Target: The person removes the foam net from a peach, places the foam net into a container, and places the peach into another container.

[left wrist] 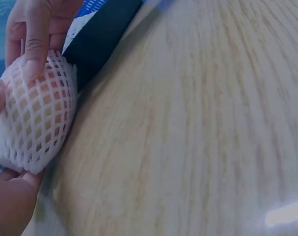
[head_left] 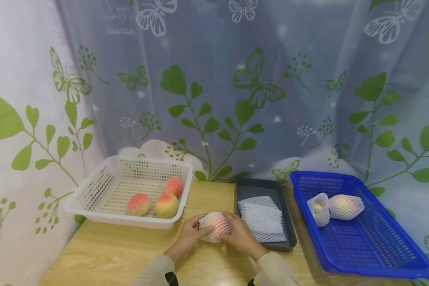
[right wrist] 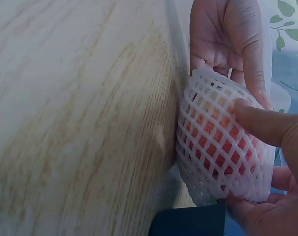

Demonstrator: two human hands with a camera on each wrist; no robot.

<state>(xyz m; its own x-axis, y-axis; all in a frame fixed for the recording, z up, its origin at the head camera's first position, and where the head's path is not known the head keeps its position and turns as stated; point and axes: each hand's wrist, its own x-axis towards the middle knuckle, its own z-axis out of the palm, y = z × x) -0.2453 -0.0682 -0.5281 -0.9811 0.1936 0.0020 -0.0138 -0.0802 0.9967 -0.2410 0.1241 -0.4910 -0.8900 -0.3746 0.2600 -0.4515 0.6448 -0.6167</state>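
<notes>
Between my two hands is a peach [head_left: 216, 227] inside a white foam net sleeve [right wrist: 222, 142], just above the table. My left hand [head_left: 191, 234] grips it from the left, its thumb lying across the netting. From the other side my right hand [head_left: 241, 234] holds the same peach, thumb on the front. The net covers the peach nearly all round, and red and yellow skin shows through the mesh in both wrist views. Right beside my right hand, a dark grey tray [head_left: 289, 226] holds a stack of flat white foam nets [head_left: 262, 220].
A white plastic basket [head_left: 93, 210] at the left holds three bare peaches [head_left: 138, 204]. To the right, a blue basket [head_left: 361, 246] contains two net-wrapped peaches [head_left: 344, 206]. Behind the wooden table [head_left: 128, 250] hangs a patterned curtain [head_left: 214, 99].
</notes>
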